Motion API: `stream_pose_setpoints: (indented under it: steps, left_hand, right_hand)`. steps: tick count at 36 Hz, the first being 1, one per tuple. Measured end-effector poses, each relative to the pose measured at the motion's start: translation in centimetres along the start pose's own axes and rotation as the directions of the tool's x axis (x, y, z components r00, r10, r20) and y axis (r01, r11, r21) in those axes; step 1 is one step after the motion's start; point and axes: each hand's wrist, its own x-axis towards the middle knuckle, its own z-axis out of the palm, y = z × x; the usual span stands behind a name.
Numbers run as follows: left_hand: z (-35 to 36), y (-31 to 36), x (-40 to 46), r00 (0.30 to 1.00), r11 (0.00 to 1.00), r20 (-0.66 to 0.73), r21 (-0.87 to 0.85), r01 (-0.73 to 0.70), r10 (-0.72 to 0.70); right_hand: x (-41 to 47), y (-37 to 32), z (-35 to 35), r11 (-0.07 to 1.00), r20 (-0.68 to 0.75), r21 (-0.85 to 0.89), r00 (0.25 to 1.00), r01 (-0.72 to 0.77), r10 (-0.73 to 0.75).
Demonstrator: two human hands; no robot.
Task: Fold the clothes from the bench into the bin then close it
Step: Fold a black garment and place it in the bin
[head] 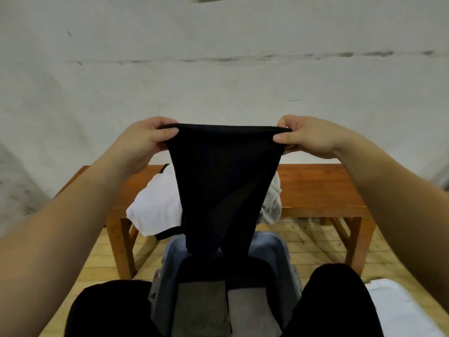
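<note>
while the black garment (218,181) hangs stretched between both hands, its top edge runs taut and level in front of the wall, and its lower end droops down to the open grey bin (279,249) on the floor. the left hand (143,139) pinches the garment's left corner between thumb and curled fingers; the right hand (308,136) pinches the right corner the same way. inside the bin lie folded grey pieces (201,305) side by side, with something dark above them. behind the garment, on the wooden bench (320,188), a white garment (153,210) with dark trim spills over the front edge, and a pale grey garment (272,205) lies just beside it to the right. the bench stands against a scuffed, whitewashed wall (218,69) marked by a long horizontal crack. the floor (315,242) is yellowish brick. the person's dark-clad knees (104,310) flank the bin, and a white object (403,310) lies at the lower right.
</note>
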Motion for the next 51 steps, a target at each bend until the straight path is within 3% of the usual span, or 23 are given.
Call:
stream_pose_setpoints:
  steps: [4, 9, 18, 23, 31, 36, 42, 45, 51]
  left_hand:
    - [-0.9, 1.1, 0.4, 0.996, 0.996, -0.006, -0.017, -0.090, 0.090]
    - [-2.0, -0.1, 0.7, 0.997, 0.971, 0.075, 0.236, -0.032, 0.015]
    - [-4.5, 0.5, 1.3, 0.990, 0.947, 0.098, 0.296, -0.123, 0.098]
    - [-4.9, 1.1, 3.0, 0.991, 0.953, 0.036, 0.275, -0.130, 0.125]
    - [-4.8, 0.3, 8.4, 0.998, 0.976, -0.070, 0.216, 0.020, -0.005]
    - [-4.8, -3.1, 13.1, 0.989, 0.970, -0.104, 0.208, 0.124, -0.104]
    - [-4.0, -5.5, 15.8, 0.987, 0.961, -0.099, 0.236, 0.143, -0.123]
    - [-3.7, -7.3, 14.4, 0.987, 0.964, -0.086, 0.219, 0.150, -0.134]
    - [-2.0, -11.1, 6.3, 0.983, 0.938, -0.014, 0.294, 0.181, -0.186]
  right_hand:
    - [0.4, 0.0, -0.2, 1.000, -0.033, -0.001, 0.999, 0.015, -0.015]
    - [0.7, 0.8, 0.6, 0.977, -0.002, -0.211, 0.999, -0.035, 0.035]
    - [1.9, 0.7, 0.5, 0.997, -0.100, -0.073, 0.994, 0.037, -0.044]
    - [3.5, 0.0, 0.6, 0.985, -0.142, 0.143, 0.987, 0.099, -0.079]
    - [9.7, 0.4, 0.7, 0.933, -0.232, 0.341, 0.972, 0.111, -0.031]
    - [15.2, 3.0, 0.7, 0.950, -0.259, 0.310, 0.965, 0.039, 0.045]
    - [19.1, 6.1, 1.6, 0.969, -0.338, 0.245, 0.939, 0.021, 0.065]
    - [18.4, 8.0, 3.0, 0.976, -0.321, 0.217, 0.945, 0.002, 0.069]
    - [12.5, 12.3, 6.7, 0.996, -0.277, -0.009, 0.957, -0.093, 0.087]
